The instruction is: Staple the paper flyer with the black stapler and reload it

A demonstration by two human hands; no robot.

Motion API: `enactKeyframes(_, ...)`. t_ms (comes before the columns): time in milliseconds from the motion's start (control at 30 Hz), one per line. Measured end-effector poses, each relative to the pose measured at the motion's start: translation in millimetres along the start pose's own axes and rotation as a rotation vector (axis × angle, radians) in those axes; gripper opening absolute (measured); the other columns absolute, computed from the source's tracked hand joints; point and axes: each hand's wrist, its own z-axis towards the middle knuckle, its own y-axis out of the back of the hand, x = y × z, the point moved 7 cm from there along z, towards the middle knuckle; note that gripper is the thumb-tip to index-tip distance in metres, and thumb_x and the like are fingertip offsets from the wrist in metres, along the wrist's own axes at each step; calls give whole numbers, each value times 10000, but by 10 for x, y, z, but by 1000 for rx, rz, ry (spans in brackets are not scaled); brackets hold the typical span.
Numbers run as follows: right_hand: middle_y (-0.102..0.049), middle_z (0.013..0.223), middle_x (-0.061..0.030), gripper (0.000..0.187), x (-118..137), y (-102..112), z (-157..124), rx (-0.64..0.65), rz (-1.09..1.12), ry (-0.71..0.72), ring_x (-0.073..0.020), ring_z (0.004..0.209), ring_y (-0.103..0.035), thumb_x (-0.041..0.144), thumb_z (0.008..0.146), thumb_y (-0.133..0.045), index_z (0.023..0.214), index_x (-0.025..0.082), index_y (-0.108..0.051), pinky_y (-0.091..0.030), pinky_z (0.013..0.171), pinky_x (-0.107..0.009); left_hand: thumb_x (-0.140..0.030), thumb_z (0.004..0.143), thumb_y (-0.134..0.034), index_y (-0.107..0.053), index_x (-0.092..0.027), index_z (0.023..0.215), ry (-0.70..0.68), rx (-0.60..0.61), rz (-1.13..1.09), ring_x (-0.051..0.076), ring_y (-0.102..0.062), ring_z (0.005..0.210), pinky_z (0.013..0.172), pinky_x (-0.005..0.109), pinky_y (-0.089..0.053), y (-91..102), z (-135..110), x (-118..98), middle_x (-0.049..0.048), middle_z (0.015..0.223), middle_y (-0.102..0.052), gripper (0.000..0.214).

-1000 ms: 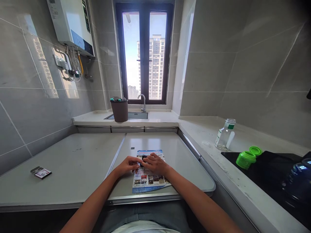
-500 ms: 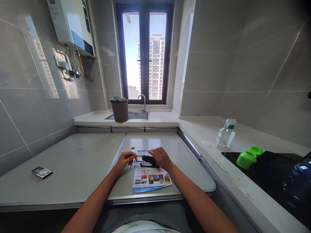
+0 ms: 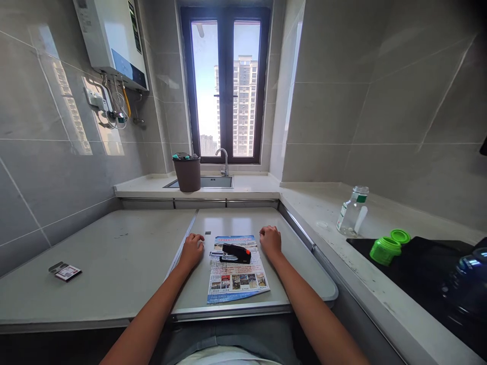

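Note:
A black stapler [image 3: 236,253] with an orange-red spot near its right end lies on a printed leaflet [image 3: 239,294], its metal arm pointing left with the top part raised. The leaflet has blue edges and small pictures. To the left of the stapler, my left hand [image 3: 193,249] rests on the table, fingers loosely bent and nothing in them. My right hand [image 3: 271,240] lies by the leaflet's upper right side, also free of anything, its fingers relaxed and partly hidden. Just beyond my left hand is a small grey strip [image 3: 207,232], possibly staples.
A small open box [image 3: 68,271] lies on the left of the white table [image 3: 125,253]. On the right counter stand a glass bottle [image 3: 352,213], an open green jar [image 3: 385,250] and a dark shiny vessel [image 3: 467,284]. A brown bin [image 3: 187,175] stands by the sink [image 3: 216,181].
Both hands have come away from the stapler and moved apart to either side of the leaflet. The stapler stays in place, now fully uncovered.

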Motion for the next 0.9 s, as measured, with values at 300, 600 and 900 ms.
enactKeyframes(300,-806,1049,-161,259,-135,-101,-1,138,-105,-116,-313,1116,-688,57,911,-632,891,187,-855,-488,824,-362,-37,960,-450,-684,-173,1442,-32,209,197,301,-516,1524,1289,491,-377,-247,-46,21,128,1657,-556,553)
enactKeyframes(600,-765,1182,-180,294,-220,-199,-2,250,-183,-201,-297,1212,-640,99,960,-566,993,164,-852,-505,891,-333,-176,1061,-411,-587,-217,1585,-24,326,341,349,-403,1620,1338,591,-277,-331,-105,3,87,1736,-460,554)
enactKeyframes(900,-664,1432,-194,413,-202,-249,-25,318,-193,-236,-342,1361,-538,147,988,-499,1299,173,-769,-496,980,-402,-188,1054,-429,-612,-224,1554,-44,305,370,297,-459,1584,1330,514,-317,-312,-98,-21,102,1682,-537,533)
